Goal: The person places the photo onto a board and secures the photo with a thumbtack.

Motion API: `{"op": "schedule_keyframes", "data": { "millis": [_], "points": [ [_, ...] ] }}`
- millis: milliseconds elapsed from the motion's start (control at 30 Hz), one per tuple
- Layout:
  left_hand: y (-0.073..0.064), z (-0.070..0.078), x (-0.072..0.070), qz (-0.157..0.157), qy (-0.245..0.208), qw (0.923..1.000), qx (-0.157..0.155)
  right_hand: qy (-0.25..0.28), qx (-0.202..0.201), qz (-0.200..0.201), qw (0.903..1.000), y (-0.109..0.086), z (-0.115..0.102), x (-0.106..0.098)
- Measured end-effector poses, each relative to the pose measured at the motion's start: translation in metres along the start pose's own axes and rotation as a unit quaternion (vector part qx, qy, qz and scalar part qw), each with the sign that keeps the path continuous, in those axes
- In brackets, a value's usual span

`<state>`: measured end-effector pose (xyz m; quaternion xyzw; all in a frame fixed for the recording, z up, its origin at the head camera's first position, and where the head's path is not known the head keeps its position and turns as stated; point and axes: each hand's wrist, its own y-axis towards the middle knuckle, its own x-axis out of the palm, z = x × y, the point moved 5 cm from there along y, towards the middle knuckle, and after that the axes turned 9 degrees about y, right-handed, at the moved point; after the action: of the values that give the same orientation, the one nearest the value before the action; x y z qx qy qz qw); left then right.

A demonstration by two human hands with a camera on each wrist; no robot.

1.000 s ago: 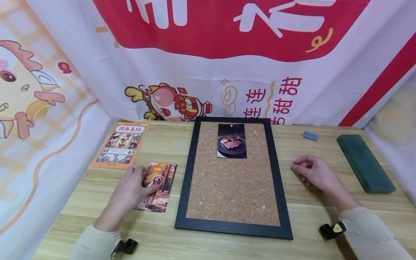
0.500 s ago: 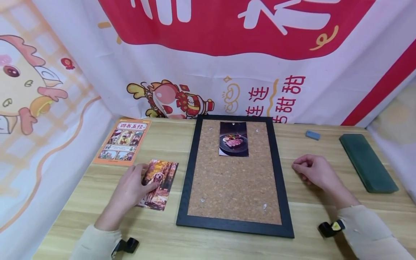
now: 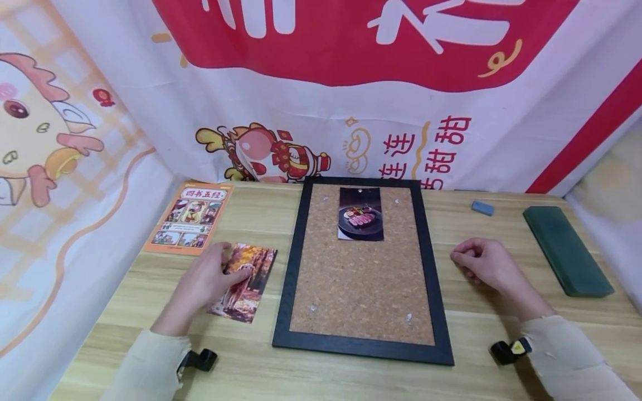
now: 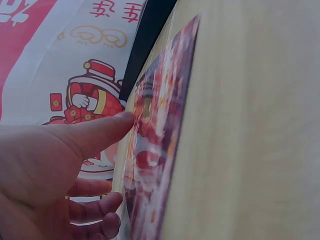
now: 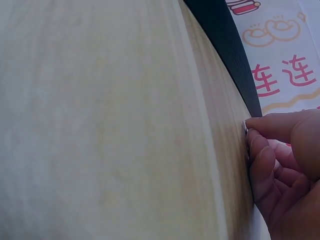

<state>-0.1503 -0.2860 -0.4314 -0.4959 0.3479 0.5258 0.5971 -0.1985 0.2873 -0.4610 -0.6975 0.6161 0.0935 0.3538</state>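
Note:
My left hand is at a photo of a golden dog, left of a black-framed cork board. Its straight thumb touches the picture side of the photo; in the left wrist view the other fingers bend loosely near the photo's edge. On the board's upper part a steak photo is fixed by a small pale pin at its top. Right of the board, my right hand rests low over the table, thumb and index finger pinching a small whitish piece, mostly hidden by the fingertips.
An orange comic-style booklet lies at the table's back left. Small shiny pins sit near the cork's corners. A blue eraser-like block and a dark green case lie right of the board. A printed cloth hangs behind.
My left hand has shifted up and right over the dog photo, its thumb now covering the dog's head. The photo has moved slightly right. The right hand stays put.

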Motion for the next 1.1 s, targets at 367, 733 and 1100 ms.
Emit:
{"op": "schedule_keyframes", "data": {
  "millis": [367,733,1100],
  "points": [
    [0.019,0.001,0.000,-0.013,0.019,0.9994,0.027,-0.001,-0.003,0.004,1.0000,0.000,0.001,-0.001],
    [0.019,-0.001,0.002,-0.011,0.020,0.9993,0.030,0.002,0.000,0.011,0.9999,-0.001,0.002,-0.001],
    [0.020,-0.004,0.000,0.017,-0.045,0.9987,0.017,0.008,-0.017,0.018,0.9997,-0.005,0.000,-0.003]
  ]
}}
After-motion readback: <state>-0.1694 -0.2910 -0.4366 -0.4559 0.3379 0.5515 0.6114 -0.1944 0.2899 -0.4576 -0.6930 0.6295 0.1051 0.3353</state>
